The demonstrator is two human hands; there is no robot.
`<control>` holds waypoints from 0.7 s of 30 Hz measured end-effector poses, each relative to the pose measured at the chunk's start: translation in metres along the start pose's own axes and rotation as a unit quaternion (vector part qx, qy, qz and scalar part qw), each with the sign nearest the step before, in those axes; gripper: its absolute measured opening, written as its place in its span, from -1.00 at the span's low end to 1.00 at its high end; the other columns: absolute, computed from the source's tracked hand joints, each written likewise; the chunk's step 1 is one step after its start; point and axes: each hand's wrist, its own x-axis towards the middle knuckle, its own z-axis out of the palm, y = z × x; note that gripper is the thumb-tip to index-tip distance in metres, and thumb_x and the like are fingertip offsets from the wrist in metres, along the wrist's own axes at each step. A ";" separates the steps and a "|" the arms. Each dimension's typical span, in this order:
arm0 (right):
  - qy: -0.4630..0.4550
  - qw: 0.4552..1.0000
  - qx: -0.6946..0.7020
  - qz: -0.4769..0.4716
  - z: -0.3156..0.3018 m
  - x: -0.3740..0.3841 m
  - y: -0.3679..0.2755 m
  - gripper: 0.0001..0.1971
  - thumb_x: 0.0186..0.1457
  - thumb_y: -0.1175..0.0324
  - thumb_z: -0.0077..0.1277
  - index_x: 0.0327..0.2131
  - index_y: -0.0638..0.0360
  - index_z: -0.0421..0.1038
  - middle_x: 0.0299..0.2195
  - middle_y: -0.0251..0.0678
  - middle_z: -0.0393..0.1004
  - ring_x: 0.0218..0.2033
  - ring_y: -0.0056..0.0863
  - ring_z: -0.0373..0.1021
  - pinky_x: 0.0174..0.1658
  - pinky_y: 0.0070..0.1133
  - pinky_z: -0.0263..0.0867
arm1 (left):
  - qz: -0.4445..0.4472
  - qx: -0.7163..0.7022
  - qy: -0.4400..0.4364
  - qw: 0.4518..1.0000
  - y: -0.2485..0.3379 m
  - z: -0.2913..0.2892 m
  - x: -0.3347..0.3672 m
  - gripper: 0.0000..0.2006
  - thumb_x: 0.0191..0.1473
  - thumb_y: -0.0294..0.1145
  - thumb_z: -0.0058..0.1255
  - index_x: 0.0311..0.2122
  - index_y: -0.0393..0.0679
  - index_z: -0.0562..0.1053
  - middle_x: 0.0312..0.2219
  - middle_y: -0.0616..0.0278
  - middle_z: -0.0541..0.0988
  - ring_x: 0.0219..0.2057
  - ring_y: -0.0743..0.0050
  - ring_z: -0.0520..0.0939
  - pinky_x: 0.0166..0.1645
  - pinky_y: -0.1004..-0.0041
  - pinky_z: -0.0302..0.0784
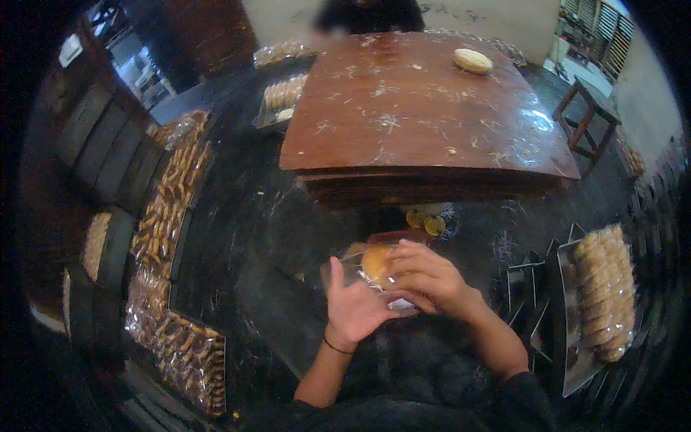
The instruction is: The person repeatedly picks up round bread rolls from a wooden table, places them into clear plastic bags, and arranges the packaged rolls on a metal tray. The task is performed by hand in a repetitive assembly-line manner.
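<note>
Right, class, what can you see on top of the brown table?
A pale oval piece, seemingly baked, and scattered light shreds lie on the brown table. The surface beneath the oval piece cannot be seen.

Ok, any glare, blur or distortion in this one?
Head view: white glare marks the brown tabletop toward its right edge; the wrapped bread row at right glints; the right hand and golden bun look soft; fisheye distortion shows near the black corners.

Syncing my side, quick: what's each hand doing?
Left hand: open, beneath the clear plastic bag; grip unclear.
Right hand: closed, holding the golden bun.
</note>
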 end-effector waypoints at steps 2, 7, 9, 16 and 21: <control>0.089 0.989 0.078 0.088 -0.002 -0.012 -0.011 -0.90 -0.05 0.47 0.04 -0.41 0.25 0.36 -0.30 -0.18 0.44 -0.28 -0.22 0.40 -0.13 -0.40 0.31 | 0.039 0.083 0.107 0.990 -0.007 -0.022 0.005 -0.31 0.04 0.30 -0.49 0.07 -0.07 0.21 0.00 0.08 0.33 0.04 0.13 0.31 0.08 -0.12 0.11; 0.200 0.893 0.167 0.366 -0.011 -0.075 -0.019 -0.90 0.12 0.44 -0.15 -0.36 0.28 0.31 -0.40 -0.24 0.46 -0.34 -0.47 0.42 -0.24 -0.53 0.36 | 0.172 0.283 0.090 0.939 -0.035 -0.021 0.013 -0.80 0.04 -0.32 -0.09 -0.33 -0.25 0.42 -0.27 0.16 0.47 -0.17 0.34 0.44 -0.01 0.39 0.30; 0.292 0.798 0.282 0.445 -0.015 -0.099 -0.027 -0.90 0.13 0.42 -0.15 -0.34 0.26 0.29 -0.44 -0.30 0.45 -0.35 -0.48 0.41 -0.29 -0.59 0.36 | 0.156 0.414 0.067 0.895 -0.048 -0.025 0.021 -0.86 0.03 -0.41 -0.07 -0.34 -0.25 0.41 -0.34 0.18 0.47 -0.23 0.41 0.45 -0.07 0.44 0.33; 0.426 0.728 0.218 0.491 -0.022 -0.153 -0.029 -0.90 0.11 0.48 -0.16 -0.27 0.22 0.26 -0.60 -0.44 0.30 -0.63 -0.74 0.19 -0.56 -0.75 0.13 | 0.178 0.499 0.102 0.842 -0.084 -0.012 0.048 -0.94 0.05 -0.53 -0.07 -0.33 -0.22 0.40 -0.50 0.31 0.46 -0.45 0.66 0.44 -0.34 0.65 0.36; 0.321 0.789 0.184 0.490 -0.027 -0.173 -0.031 -0.81 0.00 0.54 -0.03 -0.24 0.25 0.33 -0.55 -0.46 0.36 -0.57 -0.77 0.23 -0.51 -0.77 0.16 | 0.188 0.612 0.029 0.768 -0.089 -0.016 0.046 -0.83 0.01 -0.56 -0.02 -0.23 -0.25 0.40 -0.37 0.31 0.42 -0.40 0.69 0.42 -0.31 0.64 0.36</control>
